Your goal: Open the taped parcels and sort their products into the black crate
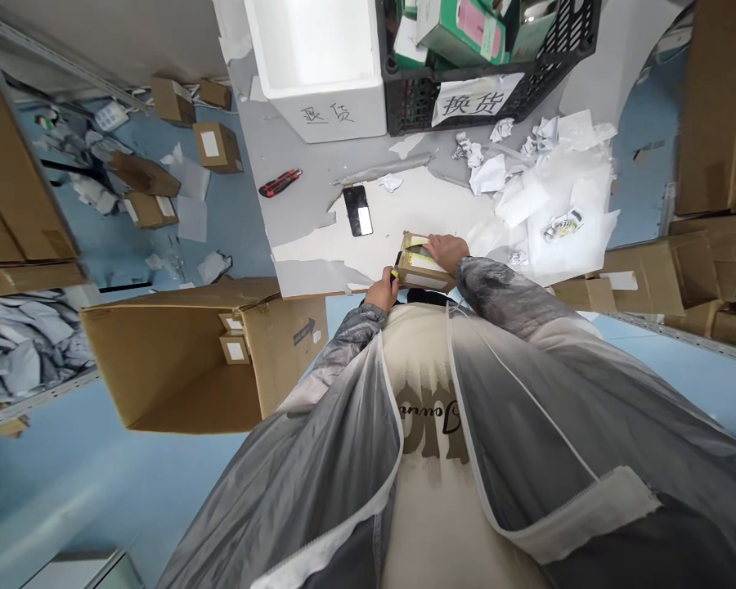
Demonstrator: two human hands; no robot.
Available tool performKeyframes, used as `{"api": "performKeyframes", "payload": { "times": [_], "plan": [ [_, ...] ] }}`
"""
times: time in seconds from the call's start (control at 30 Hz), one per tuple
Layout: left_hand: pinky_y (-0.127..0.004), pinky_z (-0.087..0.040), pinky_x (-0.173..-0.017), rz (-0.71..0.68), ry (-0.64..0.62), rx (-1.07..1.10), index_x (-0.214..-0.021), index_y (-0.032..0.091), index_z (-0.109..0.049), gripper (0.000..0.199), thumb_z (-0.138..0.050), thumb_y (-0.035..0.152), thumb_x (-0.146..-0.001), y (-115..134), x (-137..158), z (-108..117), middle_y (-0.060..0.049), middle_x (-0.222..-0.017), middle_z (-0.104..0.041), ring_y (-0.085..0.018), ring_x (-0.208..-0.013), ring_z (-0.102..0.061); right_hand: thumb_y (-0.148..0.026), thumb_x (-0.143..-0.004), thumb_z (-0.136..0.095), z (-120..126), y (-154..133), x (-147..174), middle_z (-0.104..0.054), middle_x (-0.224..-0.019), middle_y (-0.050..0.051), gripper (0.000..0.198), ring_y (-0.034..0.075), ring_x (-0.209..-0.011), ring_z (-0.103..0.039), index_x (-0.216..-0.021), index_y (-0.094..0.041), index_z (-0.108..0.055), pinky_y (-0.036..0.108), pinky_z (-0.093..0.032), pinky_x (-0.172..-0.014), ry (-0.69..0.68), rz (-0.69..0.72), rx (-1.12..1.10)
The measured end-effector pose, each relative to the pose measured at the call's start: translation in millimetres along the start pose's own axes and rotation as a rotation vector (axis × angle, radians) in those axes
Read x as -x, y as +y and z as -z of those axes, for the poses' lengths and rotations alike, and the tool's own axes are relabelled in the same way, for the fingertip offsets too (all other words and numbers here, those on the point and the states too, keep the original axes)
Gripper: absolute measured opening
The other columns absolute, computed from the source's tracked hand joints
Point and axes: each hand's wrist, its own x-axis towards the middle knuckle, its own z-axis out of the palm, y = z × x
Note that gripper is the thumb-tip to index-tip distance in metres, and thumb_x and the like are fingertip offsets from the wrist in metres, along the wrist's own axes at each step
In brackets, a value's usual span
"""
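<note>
A small cardboard box [426, 279] with a white label and yellow tape sits at the front edge of the table, close to my body. My right hand [447, 252] is closed on its far right side, fingers over the top near the tape. At the box's left side, my left hand [381, 290] is closed around a small yellow-and-black tool [394, 275] that looks like a utility knife; most of it is hidden in the fist. Beyond the hands lies a black phone [358, 211]. A red-and-black utility knife [280, 183] rests farther left.
At the back stand a white foam bin [325, 110] and a black crate [410, 110] holding green boxes. Crumpled paper [487, 174] and plastic packaging [580, 237] cover the table's right side. A large open carton [177, 360] stands left of me, with small boxes inside.
</note>
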Motion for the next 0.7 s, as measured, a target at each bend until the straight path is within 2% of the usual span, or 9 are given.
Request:
{"api": "performKeyframes", "payload": {
  "times": [0.13, 0.27, 0.37, 0.47, 0.53, 0.6, 0.7],
  "plan": [
    [-0.042, -0.064, -0.098, 0.049, 0.031, 0.034, -0.176, 0.018, -0.052, 0.053, -0.052, 0.039, -0.128, -3, -3, 1, -0.023, -0.123, -0.092, -0.041, -0.117, -0.09, -0.071, -0.126, -0.016, 0, -8, 10, -0.085, -0.135, 0.032, 0.094, 0.049, -0.123, -0.078, -0.157, -0.011, -0.081, 0.063, -0.06, -0.103, -0.031, -0.05, 0.056],
    [-0.036, -0.066, -0.088, 0.186, 0.096, 0.321, -0.162, 0.026, -0.059, 0.048, -0.05, 0.06, -0.13, -1, -11, 2, -0.01, -0.104, -0.091, -0.033, -0.098, -0.091, -0.078, -0.124, -0.017, 5, -15, 15, -0.084, -0.132, 0.032, 0.099, 0.049, -0.123, -0.077, -0.163, -0.01, -0.078, 0.065, -0.06, -0.103, 0.025, -0.016, 0.022],
    [-0.035, -0.068, -0.089, 0.283, 0.214, 0.472, -0.155, 0.027, -0.059, 0.056, -0.063, 0.073, -0.125, 12, -29, 4, -0.009, -0.116, -0.09, -0.029, -0.1, -0.091, -0.084, -0.122, -0.017, 12, -23, 14, -0.081, -0.14, 0.035, 0.108, 0.051, -0.128, -0.074, -0.173, -0.005, -0.07, 0.068, -0.06, -0.108, 0.061, 0.005, -0.024],
    [-0.035, -0.07, -0.086, 0.318, 0.28, 0.586, -0.158, 0.023, -0.054, 0.071, -0.085, 0.07, -0.114, 28, -54, 5, -0.014, -0.132, -0.087, -0.028, -0.11, -0.09, -0.08, -0.123, -0.023, 23, -36, 10, -0.078, -0.15, 0.037, 0.105, 0.053, -0.136, -0.07, -0.181, -0.001, -0.062, 0.068, -0.058, -0.113, 0.019, -0.024, -0.013],
    [-0.034, -0.071, -0.077, 0.352, 0.262, 0.723, -0.16, 0.02, -0.05, 0.078, -0.092, 0.064, -0.111, 32, -68, 0, -0.017, -0.138, -0.084, -0.026, -0.106, -0.088, -0.071, -0.126, -0.028, 33, -43, 10, -0.075, -0.156, 0.038, 0.097, 0.053, -0.139, -0.069, -0.184, 0.0, -0.058, 0.065, -0.057, -0.114, -0.054, -0.069, 0.052],
    [-0.033, -0.071, -0.071, 0.367, 0.231, 0.869, -0.157, 0.021, -0.048, 0.077, -0.097, 0.054, -0.109, 29, -76, -9, -0.017, -0.143, -0.08, -0.023, -0.101, -0.085, -0.057, -0.129, -0.033, 45, -49, 11, -0.073, -0.161, 0.036, 0.083, 0.049, -0.14, -0.068, -0.187, 0.0, -0.053, 0.058, -0.055, -0.111, -0.141, -0.082, 0.138],
    [-0.033, -0.074, -0.069, 0.357, 0.241, 0.987, -0.151, 0.025, -0.047, 0.075, -0.102, 0.045, -0.104, 16, -77, -30, -0.015, -0.143, -0.078, -0.02, -0.096, -0.083, -0.042, -0.132, -0.038, 66, -55, 13, -0.075, -0.161, 0.031, 0.069, 0.038, -0.131, -0.07, -0.187, -0.001, -0.049, 0.045, -0.049, -0.101, -0.264, -0.023, 0.25]
  ]
}}
